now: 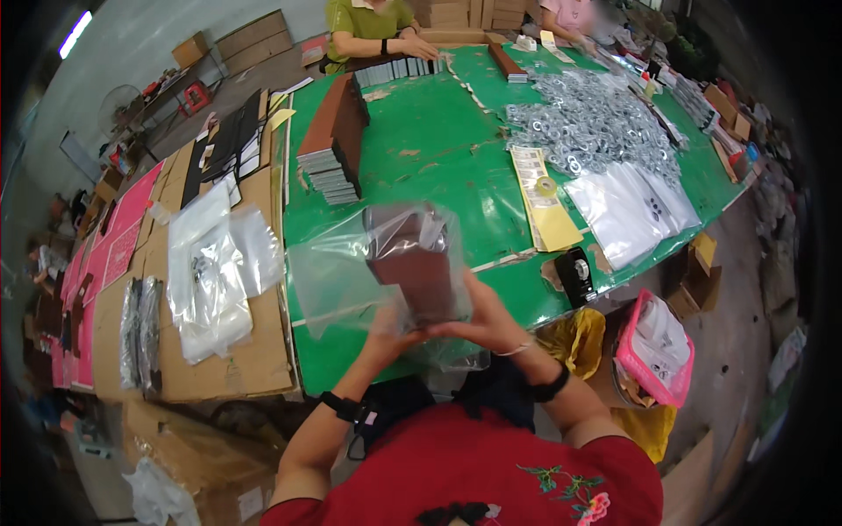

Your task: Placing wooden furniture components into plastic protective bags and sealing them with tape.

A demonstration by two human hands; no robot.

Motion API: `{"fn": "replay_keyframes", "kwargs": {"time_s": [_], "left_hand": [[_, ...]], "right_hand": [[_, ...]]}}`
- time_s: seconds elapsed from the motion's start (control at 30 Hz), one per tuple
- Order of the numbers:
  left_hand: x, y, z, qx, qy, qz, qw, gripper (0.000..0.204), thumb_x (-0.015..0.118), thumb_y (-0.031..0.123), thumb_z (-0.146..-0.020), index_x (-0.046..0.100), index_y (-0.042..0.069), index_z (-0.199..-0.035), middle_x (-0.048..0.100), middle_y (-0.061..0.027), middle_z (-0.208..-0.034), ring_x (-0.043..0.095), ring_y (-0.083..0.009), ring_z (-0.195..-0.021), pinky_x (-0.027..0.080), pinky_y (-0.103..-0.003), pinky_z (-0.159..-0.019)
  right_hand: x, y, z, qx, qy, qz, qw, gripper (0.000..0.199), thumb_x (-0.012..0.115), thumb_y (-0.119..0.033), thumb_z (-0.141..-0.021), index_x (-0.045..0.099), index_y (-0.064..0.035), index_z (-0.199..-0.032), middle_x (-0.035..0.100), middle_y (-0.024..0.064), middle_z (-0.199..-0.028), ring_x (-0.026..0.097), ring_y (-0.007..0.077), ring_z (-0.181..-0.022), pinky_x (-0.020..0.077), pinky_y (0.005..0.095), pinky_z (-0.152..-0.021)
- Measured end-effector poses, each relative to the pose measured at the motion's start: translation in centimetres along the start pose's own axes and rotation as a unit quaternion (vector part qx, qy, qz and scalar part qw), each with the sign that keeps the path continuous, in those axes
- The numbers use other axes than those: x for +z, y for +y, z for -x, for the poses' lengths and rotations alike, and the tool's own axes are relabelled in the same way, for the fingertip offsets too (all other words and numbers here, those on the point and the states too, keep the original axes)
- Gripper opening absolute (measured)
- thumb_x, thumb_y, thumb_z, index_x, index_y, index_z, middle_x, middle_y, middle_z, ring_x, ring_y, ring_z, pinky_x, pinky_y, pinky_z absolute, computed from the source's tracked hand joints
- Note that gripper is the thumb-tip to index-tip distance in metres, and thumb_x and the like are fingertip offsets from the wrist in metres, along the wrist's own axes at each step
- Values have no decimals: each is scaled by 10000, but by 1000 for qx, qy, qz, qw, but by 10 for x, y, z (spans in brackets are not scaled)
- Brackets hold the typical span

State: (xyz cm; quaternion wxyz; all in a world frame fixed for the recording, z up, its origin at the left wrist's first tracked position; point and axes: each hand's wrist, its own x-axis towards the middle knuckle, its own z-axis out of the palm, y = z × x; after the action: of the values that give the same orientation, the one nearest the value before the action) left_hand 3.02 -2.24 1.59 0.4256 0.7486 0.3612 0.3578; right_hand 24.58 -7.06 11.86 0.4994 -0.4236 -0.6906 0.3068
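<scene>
1. Standing upright above the near edge of the green table [421,149], one brown flat box [410,263] has its long axis vertical inside one clear plastic bag [351,272].
2. We clasp its lower end: left hand [388,329] and right hand [487,320], fingers curled around bag and box.
3. Two stacks of brown boxes [338,140] lie beyond.

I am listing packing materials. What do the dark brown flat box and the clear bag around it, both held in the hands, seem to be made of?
The dark brown flat box looks like matte cardboard or a leather-like cover: dull, stiff, straight-edged. The clear bag seems to be thin glossy plastic film: see-through, wrinkled, with light glints. Both hands, left hand and right hand, hold them.
</scene>
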Motion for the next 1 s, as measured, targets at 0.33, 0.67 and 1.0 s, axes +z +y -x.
{"fn": "replay_keyframes", "kwargs": {"time_s": [0.33, 0.67, 1.0], "left_hand": [[-24, 52, -19, -93, -13, 119, 988, 854, 884, 93, -716, 424, 7, -1431, 558, -102, -1364, 530, -209, -1256, 447, -365, -1047], [-14, 17, -39, -214, 271, 584, 735, 396, 705, 252, -930, 569, 81, -1260, 632, -74, -1247, 594, -242, -1161, 478, -441, -1026], [-6, 29, -5, -315, 156, 584, 732, 623, 628, 433, -973, 453, 20, -1406, 568, -160, -1354, 549, -322, -1249, 472, -551, -1028]], "right_hand": [[2, 91, 1, -36, -200, 166, 965, 727, 856, -285, -705, 533, -80, -1322, 613, 178, -1226, 552, 392, -1155, 418, 431, -1008], [-66, 71, -21, 204, -173, -247, 931, 917, 784, -404, -804, 345, -89, -1545, 537, 94, -1431, 536, 283, -1261, 339, 398, -1141], [-60, 127, -5, 251, 265, -259, 894, 384, 650, -51, -930, 554, 25, -1294, 645, 79, -1007, 639, 142, -808, 549, 280, -723]]}}
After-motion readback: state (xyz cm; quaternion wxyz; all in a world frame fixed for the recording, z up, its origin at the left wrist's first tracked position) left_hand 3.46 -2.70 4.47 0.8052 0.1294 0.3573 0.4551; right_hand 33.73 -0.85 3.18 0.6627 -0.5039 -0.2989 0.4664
